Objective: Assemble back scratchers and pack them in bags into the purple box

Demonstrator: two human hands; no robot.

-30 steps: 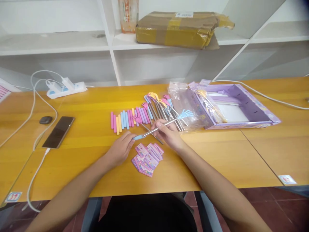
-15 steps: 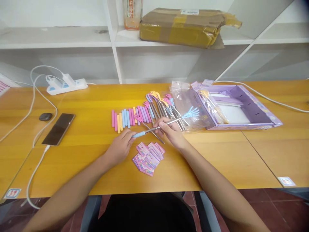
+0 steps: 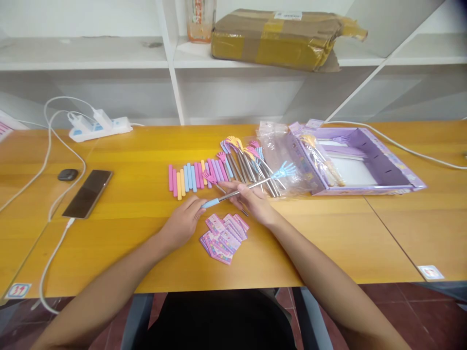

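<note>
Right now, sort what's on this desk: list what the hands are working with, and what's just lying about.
In hand or beside it:
left hand and right hand on the blue back scratcher
coloured sleeves
scratcher pile
pink cards

Lying about:
phone
power strip
purple box
cardboard parcel

No lettering is legible: the label on the taped cardboard parcel (image 3: 277, 36) and the pink cards (image 3: 224, 233) are blurred
</note>
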